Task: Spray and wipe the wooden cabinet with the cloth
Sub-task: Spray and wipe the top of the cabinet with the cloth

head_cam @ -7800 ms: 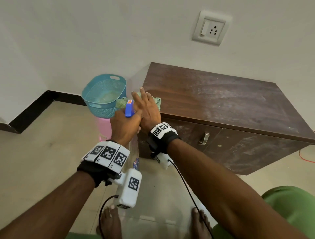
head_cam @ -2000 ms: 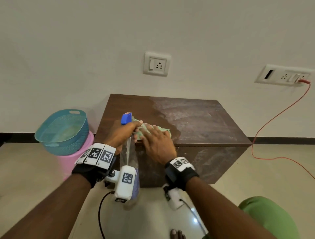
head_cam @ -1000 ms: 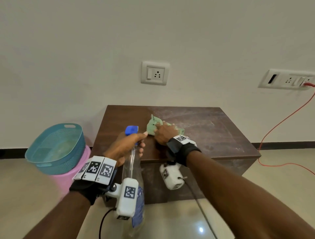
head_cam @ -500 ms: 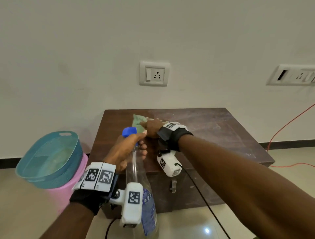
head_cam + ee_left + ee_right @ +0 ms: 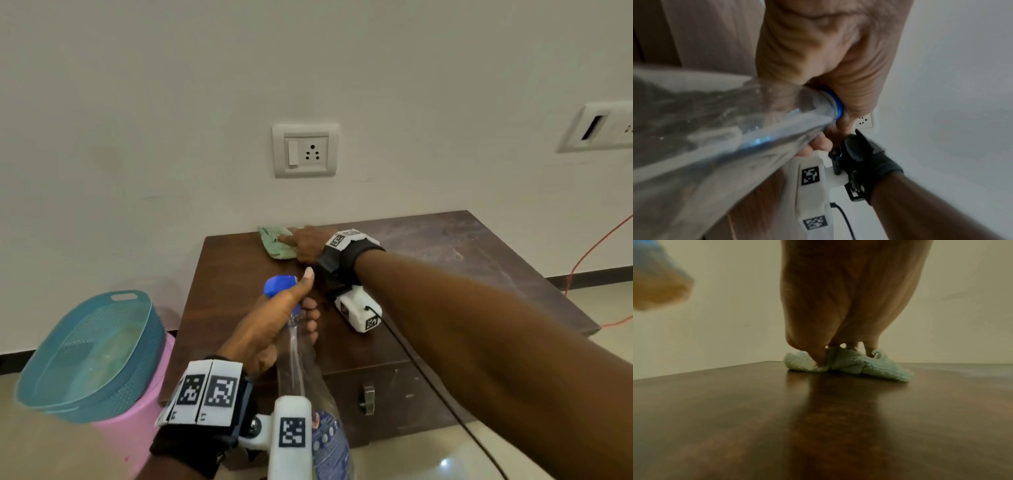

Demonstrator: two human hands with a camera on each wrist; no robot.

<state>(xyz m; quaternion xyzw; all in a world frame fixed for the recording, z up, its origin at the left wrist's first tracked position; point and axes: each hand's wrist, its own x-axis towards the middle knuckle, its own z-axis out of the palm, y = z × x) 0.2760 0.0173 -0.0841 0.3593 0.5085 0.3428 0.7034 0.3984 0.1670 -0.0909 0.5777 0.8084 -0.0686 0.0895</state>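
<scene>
The dark wooden cabinet (image 5: 428,274) stands against the wall, and the left part of its top looks darker than the dusty right part. A pale green cloth (image 5: 275,244) lies bunched near the back edge of the top. My right hand (image 5: 291,241) lies on it, fingers pressing it down onto the wood. In the right wrist view the fingertips (image 5: 819,361) dig into the cloth (image 5: 879,368) on the cabinet top (image 5: 818,418). My left hand (image 5: 301,301) grips the neck of a clear spray bottle (image 5: 301,370) with a blue head (image 5: 279,286), held over the front left of the top. The left wrist view shows the left hand (image 5: 838,113) curled round the spray bottle (image 5: 735,129).
A teal basket (image 5: 89,349) sits on a pink stool (image 5: 137,435) left of the cabinet. A wall socket (image 5: 305,150) is above the cabinet and a second socket plate (image 5: 596,126) at right, with an orange cable (image 5: 589,253) hanging down. A metal door handle (image 5: 368,399) shows on the cabinet front.
My right hand has slid the cloth from the front middle of the top toward the back left, near the wall. My left hand keeps hold of the spray bottle.
</scene>
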